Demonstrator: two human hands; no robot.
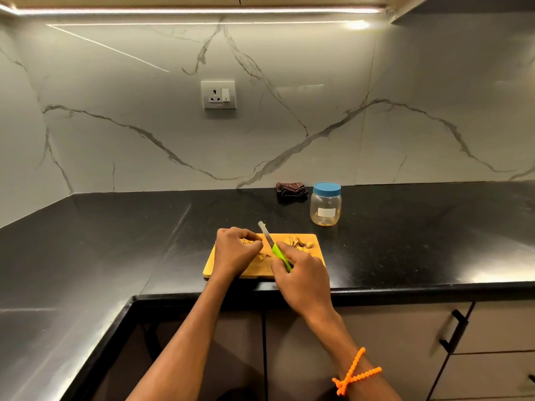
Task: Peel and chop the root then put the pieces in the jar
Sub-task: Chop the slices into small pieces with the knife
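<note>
Nearest the viewer, two bare forearms reaching forward over the front edge of a black bench (115, 227), an orange band (354, 371) tied on the right wrist.

On the left, left hand (236, 250) curled down on the left half of a wooden cutting board (314, 251) set at the bench's front edge, fingertips pinching a small yellowish piece of root (247, 242). Just right of it, loose chopped pieces (262, 257) on the board between the hands. Next, a knife (275, 246), pale blade angled toward the back wall, green handle wrapped in the right hand (301, 273), grip firmly closed. Past the blade, a heap of brownish peels (298, 243) near the board's back right corner. Further right and toward the back edge, a clear jar (325, 208), blue lid on, with a few scraps at its bottom. Behind it to the left, a folded dark cloth (291, 191) against the wall.

Likely risks: blade very close to the left fingertips, so a slip on such a small piece could nick them; peels and chopped pieces near enough to get mixed; jar lid not yet off for loading.
</note>
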